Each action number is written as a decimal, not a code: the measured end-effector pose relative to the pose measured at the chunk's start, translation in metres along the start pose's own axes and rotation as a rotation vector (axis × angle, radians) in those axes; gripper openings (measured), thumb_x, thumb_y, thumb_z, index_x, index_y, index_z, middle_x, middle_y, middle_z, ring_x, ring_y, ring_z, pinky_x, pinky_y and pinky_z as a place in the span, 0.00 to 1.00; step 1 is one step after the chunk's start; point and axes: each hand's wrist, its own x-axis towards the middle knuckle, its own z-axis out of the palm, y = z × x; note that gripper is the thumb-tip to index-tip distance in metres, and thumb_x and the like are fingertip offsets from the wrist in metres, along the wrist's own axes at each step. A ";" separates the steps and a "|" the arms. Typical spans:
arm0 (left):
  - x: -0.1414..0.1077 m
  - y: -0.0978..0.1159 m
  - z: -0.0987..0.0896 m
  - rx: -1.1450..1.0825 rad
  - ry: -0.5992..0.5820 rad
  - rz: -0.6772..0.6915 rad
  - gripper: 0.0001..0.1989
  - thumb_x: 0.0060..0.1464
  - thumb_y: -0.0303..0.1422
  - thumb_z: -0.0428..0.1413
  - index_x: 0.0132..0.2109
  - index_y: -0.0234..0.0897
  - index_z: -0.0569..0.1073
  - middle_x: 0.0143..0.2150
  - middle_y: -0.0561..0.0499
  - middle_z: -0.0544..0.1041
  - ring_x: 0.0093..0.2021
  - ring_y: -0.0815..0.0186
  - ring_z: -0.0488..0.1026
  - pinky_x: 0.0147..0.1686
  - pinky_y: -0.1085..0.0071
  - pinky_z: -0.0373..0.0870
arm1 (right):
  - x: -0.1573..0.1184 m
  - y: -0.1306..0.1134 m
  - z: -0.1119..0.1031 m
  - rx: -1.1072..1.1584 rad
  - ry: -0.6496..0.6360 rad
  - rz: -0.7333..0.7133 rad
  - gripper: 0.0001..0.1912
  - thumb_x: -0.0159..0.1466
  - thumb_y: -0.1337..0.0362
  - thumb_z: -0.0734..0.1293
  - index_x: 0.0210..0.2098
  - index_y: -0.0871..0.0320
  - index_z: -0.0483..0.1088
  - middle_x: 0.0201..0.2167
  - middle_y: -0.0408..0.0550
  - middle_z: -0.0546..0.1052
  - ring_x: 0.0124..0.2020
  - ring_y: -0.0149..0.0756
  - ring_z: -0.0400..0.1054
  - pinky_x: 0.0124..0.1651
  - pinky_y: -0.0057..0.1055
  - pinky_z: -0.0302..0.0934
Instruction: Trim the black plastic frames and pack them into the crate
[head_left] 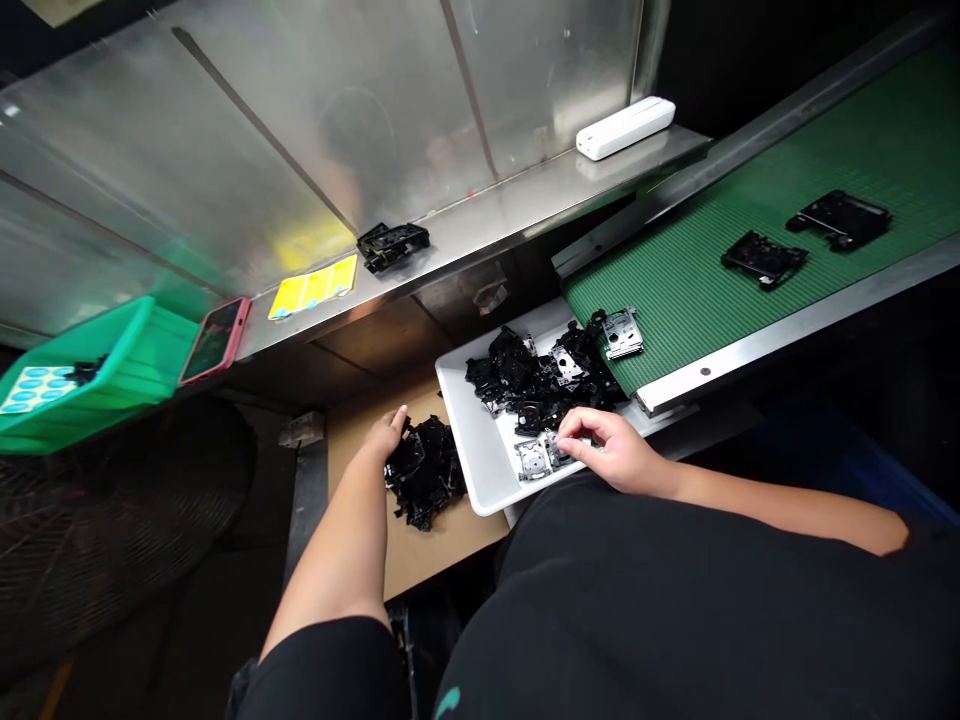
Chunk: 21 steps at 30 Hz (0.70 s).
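Note:
My left hand (386, 436) is at the left edge of a pile of black plastic parts (426, 472) lying on brown cardboard (420, 560). Its fingers point toward the pile, and whether they grip a part is hidden. Over the front of the white tray (491, 497), my right hand (596, 445) has its thumb and index finger pinched together. What is between those fingertips is too small to make out. Silvery parts (533, 459) lie in the tray just beside that hand, with a heap of black parts (514, 365) behind them.
A green conveyor belt (690, 290) on the right carries black units (844, 218) and a silvery part (622, 332) at its end. The metal shelf (480, 228) holds a black part (391, 245), yellow labels (313, 287), a phone (216, 340) and a white device (626, 127). A green bin (127, 350) hangs left.

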 end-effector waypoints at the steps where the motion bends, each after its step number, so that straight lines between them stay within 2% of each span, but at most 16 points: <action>1: 0.004 0.006 0.002 0.007 -0.001 0.006 0.21 0.66 0.42 0.59 0.61 0.37 0.74 0.62 0.41 0.75 0.59 0.53 0.75 0.58 0.47 0.75 | 0.000 0.001 -0.002 0.000 0.013 0.006 0.07 0.71 0.61 0.69 0.36 0.56 0.73 0.34 0.46 0.77 0.36 0.37 0.71 0.42 0.35 0.66; 4: 0.012 0.034 0.019 0.004 -0.028 0.104 0.21 0.67 0.41 0.58 0.62 0.37 0.73 0.63 0.41 0.74 0.60 0.53 0.74 0.59 0.47 0.74 | 0.000 0.003 -0.005 0.005 0.060 0.020 0.07 0.71 0.61 0.69 0.36 0.56 0.74 0.34 0.46 0.77 0.37 0.37 0.71 0.42 0.35 0.66; 8: 0.010 0.089 0.066 0.002 -0.148 0.293 0.19 0.67 0.40 0.59 0.60 0.39 0.74 0.63 0.41 0.74 0.59 0.54 0.74 0.59 0.49 0.75 | 0.002 0.000 -0.006 -0.003 0.074 0.022 0.07 0.71 0.61 0.69 0.36 0.56 0.74 0.34 0.45 0.76 0.36 0.36 0.70 0.41 0.34 0.66; 11: 0.001 0.119 0.102 0.014 -0.220 0.307 0.18 0.66 0.40 0.60 0.59 0.38 0.75 0.61 0.42 0.75 0.58 0.55 0.75 0.57 0.50 0.76 | 0.002 -0.004 -0.005 -0.020 0.066 0.015 0.07 0.71 0.62 0.69 0.36 0.56 0.73 0.33 0.45 0.76 0.35 0.36 0.70 0.40 0.33 0.65; 13: -0.006 0.126 0.117 0.000 -0.233 0.276 0.19 0.66 0.40 0.60 0.59 0.37 0.74 0.61 0.42 0.75 0.57 0.54 0.76 0.56 0.50 0.76 | 0.001 -0.004 -0.006 -0.026 0.075 0.015 0.06 0.71 0.62 0.69 0.36 0.56 0.73 0.34 0.45 0.76 0.35 0.36 0.70 0.40 0.33 0.65; 15: -0.011 0.127 0.122 -0.046 -0.229 0.247 0.20 0.66 0.40 0.60 0.60 0.36 0.74 0.61 0.42 0.75 0.57 0.54 0.76 0.56 0.49 0.76 | -0.001 -0.003 -0.008 -0.028 0.093 0.018 0.06 0.70 0.62 0.69 0.36 0.56 0.73 0.34 0.45 0.76 0.35 0.36 0.70 0.41 0.33 0.65; 17: -0.016 0.125 0.119 -0.128 -0.220 0.231 0.19 0.66 0.40 0.60 0.60 0.37 0.74 0.61 0.42 0.75 0.58 0.54 0.75 0.57 0.49 0.75 | -0.003 0.000 -0.011 -0.024 0.115 0.022 0.06 0.70 0.62 0.69 0.36 0.56 0.74 0.34 0.45 0.76 0.35 0.36 0.70 0.41 0.33 0.66; 21: -0.025 0.120 0.094 -0.393 -0.183 0.197 0.19 0.65 0.40 0.61 0.58 0.37 0.75 0.64 0.41 0.73 0.62 0.52 0.72 0.61 0.46 0.72 | -0.005 0.007 -0.017 -0.012 0.150 0.030 0.08 0.71 0.60 0.69 0.37 0.56 0.74 0.34 0.46 0.76 0.36 0.36 0.70 0.41 0.34 0.66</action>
